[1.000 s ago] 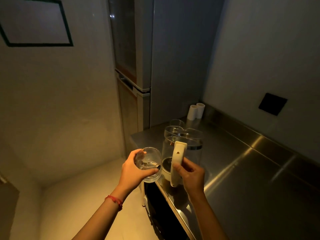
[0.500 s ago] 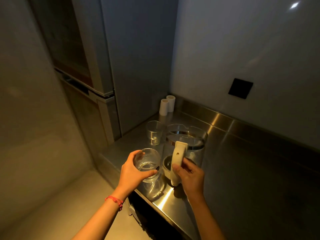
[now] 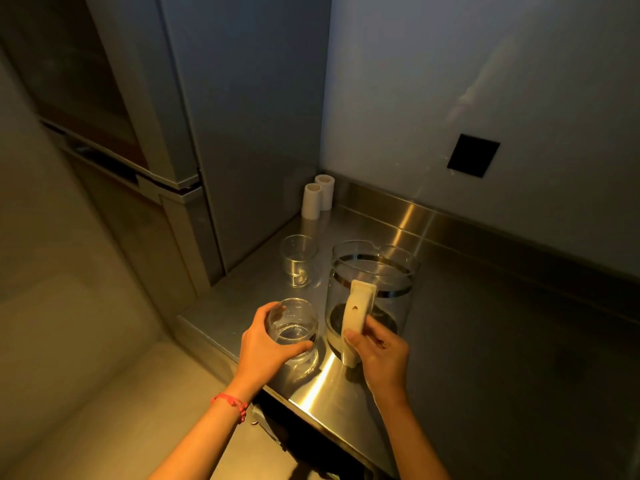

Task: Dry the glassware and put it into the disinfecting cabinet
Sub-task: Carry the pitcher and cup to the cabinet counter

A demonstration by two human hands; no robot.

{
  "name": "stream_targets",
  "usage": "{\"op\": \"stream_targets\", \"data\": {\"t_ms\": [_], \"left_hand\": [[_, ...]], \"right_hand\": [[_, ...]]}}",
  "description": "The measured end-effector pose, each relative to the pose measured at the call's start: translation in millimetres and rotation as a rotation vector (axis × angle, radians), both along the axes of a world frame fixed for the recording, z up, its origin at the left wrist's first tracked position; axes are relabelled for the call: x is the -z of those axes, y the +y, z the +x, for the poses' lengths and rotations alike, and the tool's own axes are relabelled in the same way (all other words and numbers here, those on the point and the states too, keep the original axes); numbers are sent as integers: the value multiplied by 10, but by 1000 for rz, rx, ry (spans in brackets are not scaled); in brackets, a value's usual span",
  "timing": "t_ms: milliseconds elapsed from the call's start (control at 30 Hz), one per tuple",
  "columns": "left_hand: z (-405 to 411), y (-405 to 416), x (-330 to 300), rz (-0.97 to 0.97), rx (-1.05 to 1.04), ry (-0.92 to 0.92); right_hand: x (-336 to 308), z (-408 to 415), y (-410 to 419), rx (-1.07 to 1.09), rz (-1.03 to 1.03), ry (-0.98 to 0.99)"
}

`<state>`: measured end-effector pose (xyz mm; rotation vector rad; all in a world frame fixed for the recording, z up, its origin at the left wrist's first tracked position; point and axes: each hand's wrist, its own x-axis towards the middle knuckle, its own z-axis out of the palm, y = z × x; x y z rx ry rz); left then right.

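My left hand (image 3: pixel 265 344) grips a small round clear glass (image 3: pixel 294 327) just above the near corner of the steel counter (image 3: pixel 485 341). My right hand (image 3: pixel 379 353) holds the cream handle (image 3: pixel 358 313) of a large glass pitcher (image 3: pixel 374 289) that stands on the counter beside the glass. A second clear glass (image 3: pixel 299 259) stands upright on the counter behind them. The tall grey cabinet (image 3: pixel 145 133) with dark glass doors rises at the left, doors closed.
Two white cylinders (image 3: pixel 317 199) stand in the back corner against the wall. A steel backsplash runs along the wall, with a black square plate (image 3: pixel 472 155) above it. The counter's front edge falls off to the floor at the left.
The view has swung right and down, bringing the counter and the second glass into sight. Both hands keep their holds, and the glass and pitcher now sit lower at the counter.
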<state>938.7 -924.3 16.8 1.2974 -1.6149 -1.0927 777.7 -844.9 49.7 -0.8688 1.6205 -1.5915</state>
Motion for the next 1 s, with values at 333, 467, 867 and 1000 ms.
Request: {"op": "stream_targets", "data": {"t_ms": [333, 467, 867, 1000], "left_hand": [[-122, -114, 149, 42, -40, 8], [-165, -120, 195, 56, -54, 10], [-185, -143, 340, 61, -74, -6], [-187, -149, 382, 40, -71, -20]], "right_hand": [[191, -40, -150, 12, 30, 80], [242, -50, -186, 25, 39, 81], [352, -70, -202, -27, 16, 112], [384, -73, -199, -50, 25, 107]]}}
